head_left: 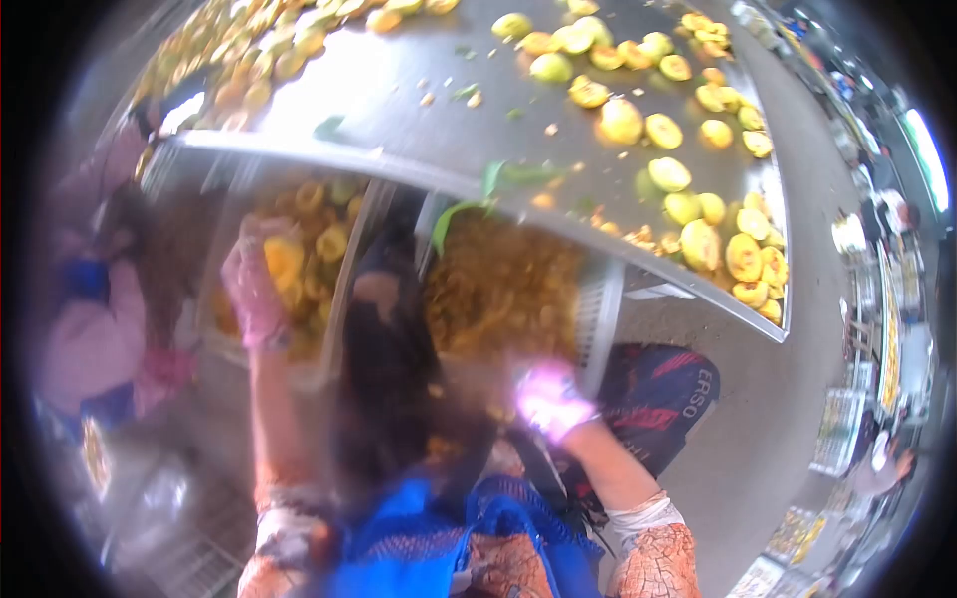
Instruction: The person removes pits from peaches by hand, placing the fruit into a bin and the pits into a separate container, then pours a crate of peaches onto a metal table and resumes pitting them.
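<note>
My left hand (254,289), in a pink glove, is closed with a yellow peach half (285,261) at its fingers. It is over a crate (346,274) of halved peaches below the table edge. My right hand (550,401), in a glove washed out by glare, is near my knee, just below a second crate (598,324) filled with brownish-yellow scraps. Motion blur hides its fingers and anything in them. Above both hands, a metal table (419,110) carries whole and halved peaches (688,224) at the right, with more heaped at the upper left.
A green leaf (454,221) hangs over the table's front edge. My legs (658,404) are beside and between the crates. Another person in pink (95,329) is close on the left. Further people, crates (839,429) and tables line the far right.
</note>
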The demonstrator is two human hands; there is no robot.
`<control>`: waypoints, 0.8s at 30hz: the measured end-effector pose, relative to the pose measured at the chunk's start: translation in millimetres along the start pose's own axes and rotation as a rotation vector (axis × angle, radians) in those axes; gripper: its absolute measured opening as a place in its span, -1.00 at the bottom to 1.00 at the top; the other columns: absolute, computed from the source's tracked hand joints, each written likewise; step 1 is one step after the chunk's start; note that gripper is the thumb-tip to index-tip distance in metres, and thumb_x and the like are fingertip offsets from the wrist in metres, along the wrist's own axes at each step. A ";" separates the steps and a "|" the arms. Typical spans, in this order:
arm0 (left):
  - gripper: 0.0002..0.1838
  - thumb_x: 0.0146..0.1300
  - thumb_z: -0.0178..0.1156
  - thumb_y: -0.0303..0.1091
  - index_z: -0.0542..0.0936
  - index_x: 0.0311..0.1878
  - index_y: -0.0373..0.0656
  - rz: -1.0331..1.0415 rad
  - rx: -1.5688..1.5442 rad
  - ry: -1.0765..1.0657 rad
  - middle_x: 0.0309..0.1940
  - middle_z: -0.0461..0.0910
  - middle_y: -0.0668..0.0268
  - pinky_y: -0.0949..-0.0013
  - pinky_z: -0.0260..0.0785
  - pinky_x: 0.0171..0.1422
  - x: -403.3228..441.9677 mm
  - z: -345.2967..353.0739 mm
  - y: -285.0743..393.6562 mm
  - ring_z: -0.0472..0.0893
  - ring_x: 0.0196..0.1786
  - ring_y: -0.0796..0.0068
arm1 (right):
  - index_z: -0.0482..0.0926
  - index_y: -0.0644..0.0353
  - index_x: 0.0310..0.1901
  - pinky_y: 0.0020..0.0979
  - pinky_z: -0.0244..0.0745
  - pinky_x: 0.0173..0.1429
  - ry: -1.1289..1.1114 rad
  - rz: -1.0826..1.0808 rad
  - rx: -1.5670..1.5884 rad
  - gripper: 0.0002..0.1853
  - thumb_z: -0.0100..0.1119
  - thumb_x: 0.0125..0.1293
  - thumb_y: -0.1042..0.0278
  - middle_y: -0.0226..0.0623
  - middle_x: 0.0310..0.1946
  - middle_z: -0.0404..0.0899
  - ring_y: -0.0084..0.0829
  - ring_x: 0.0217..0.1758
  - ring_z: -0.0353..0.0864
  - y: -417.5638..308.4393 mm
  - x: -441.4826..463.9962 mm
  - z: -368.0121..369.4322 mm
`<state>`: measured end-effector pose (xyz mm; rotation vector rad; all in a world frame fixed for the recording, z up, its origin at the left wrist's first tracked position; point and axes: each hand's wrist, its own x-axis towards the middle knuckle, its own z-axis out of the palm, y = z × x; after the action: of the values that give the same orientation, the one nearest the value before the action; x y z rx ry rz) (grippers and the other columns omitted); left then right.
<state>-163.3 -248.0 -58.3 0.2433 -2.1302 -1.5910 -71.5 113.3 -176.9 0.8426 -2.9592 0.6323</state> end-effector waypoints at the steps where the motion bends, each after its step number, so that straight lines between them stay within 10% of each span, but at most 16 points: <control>1: -0.63 0.29 0.09 -0.11 0.60 -0.12 -0.27 0.152 0.484 -0.039 -0.10 0.58 0.12 0.29 0.48 -0.06 10.4 -14.0 -7.8 0.59 -0.08 0.27 | 0.46 0.24 -0.22 -0.26 0.42 -0.45 -0.045 0.127 0.140 -0.79 -0.02 0.30 0.26 -0.15 -0.45 0.55 -0.25 -0.52 0.55 -1.3 -14.2 13.1; 4: -0.55 0.24 0.14 -0.18 0.48 0.10 -0.28 0.509 1.100 0.146 0.00 0.53 0.07 0.25 0.36 0.15 16.0 8.6 15.9 0.52 0.03 0.22 | 0.47 0.24 -0.22 -0.26 0.43 -0.43 -0.057 0.155 0.150 -0.79 -0.04 0.31 0.27 -0.15 -0.45 0.56 -0.23 -0.50 0.56 -10.1 0.0 -8.6; 7: -0.52 0.20 0.20 -0.20 0.47 0.15 -0.24 0.242 0.263 -0.195 0.19 0.41 0.07 0.20 0.21 0.33 34.5 78.1 52.0 0.40 0.22 0.17 | 0.47 0.25 -0.23 -0.27 0.44 -0.41 -0.153 0.143 0.184 -0.79 -0.08 0.31 0.29 -0.15 -0.46 0.57 -0.19 -0.48 0.57 -34.3 12.0 -53.3; 9: -0.45 0.15 0.25 -0.21 0.43 0.21 -0.17 0.387 0.559 -0.256 0.29 0.31 0.10 0.17 0.10 0.41 32.0 142.1 98.4 0.27 0.35 0.16 | 0.41 0.18 -0.07 -0.25 0.43 -0.43 -0.125 0.139 0.219 -0.74 -0.07 0.31 0.24 -0.18 -0.45 0.58 -0.21 -0.45 0.59 -43.8 9.3 -53.4; 11: -0.39 0.15 0.25 -0.18 0.37 0.28 -0.08 0.644 0.546 -0.493 0.32 0.27 0.10 0.14 0.08 0.44 43.1 203.9 121.3 0.23 0.38 0.14 | 0.52 0.10 0.06 -0.26 0.48 0.06 -0.244 0.277 0.390 -0.63 0.07 0.29 0.13 -0.15 -0.07 0.60 -0.21 -0.05 0.60 -46.3 3.8 -39.9; 14: -0.35 0.15 0.24 -0.14 0.32 0.32 -0.01 0.762 0.546 -0.732 0.38 0.19 0.15 0.12 0.08 0.45 60.1 301.8 122.5 0.16 0.42 0.13 | 0.36 0.17 -0.07 -0.17 0.45 -0.35 -0.011 0.125 0.396 -0.69 0.03 0.27 0.17 -0.20 -0.35 0.58 -0.20 -0.33 0.61 -47.4 4.1 -46.5; 24: -0.41 0.03 0.29 -0.17 0.42 0.19 0.03 0.638 1.026 -1.026 0.18 0.36 0.17 0.11 0.29 0.25 73.9 374.6 119.3 0.37 0.23 0.10 | 0.43 0.21 0.13 -0.28 0.50 -0.11 -0.104 0.156 0.329 -0.61 0.08 0.33 0.22 -0.19 -0.19 0.56 -0.30 -0.21 0.58 -47.8 1.6 -61.8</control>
<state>-386.4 80.5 -9.1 -1.0508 -3.1044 -0.0756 -55.3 98.9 -101.8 0.6790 -3.0841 1.1407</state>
